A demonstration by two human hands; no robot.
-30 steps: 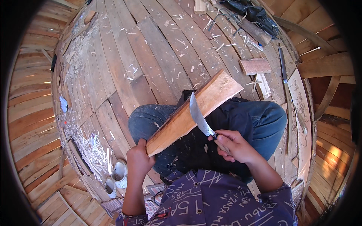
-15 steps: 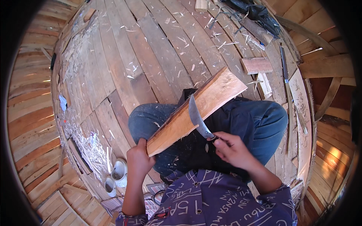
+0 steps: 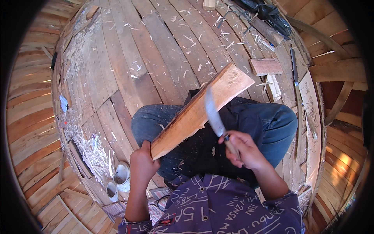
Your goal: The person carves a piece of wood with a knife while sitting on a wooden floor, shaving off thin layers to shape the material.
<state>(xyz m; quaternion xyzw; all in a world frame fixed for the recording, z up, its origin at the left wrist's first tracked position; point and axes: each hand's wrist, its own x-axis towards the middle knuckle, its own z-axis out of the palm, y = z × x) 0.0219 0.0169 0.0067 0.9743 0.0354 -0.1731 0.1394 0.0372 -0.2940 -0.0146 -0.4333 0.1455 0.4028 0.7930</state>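
Here, the left hand [image 3: 143, 160] grips rough, tapering wood [image 3: 189, 119], the right hand [image 3: 246, 150] a curved metal knife [image 3: 214, 116].

Lower left: white perforated clogs [image 3: 123, 183]. Farther up, crumpled pale-blue scrap [image 3: 63, 103]. Upper right: black plastic sheeting [image 3: 272, 16]; below it, rectangular reddish-brown wood block [image 3: 266, 67].

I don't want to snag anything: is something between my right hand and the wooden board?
Only the knife in your right hand, its blade overlapping the wooden board in view; nothing else visible intervenes.
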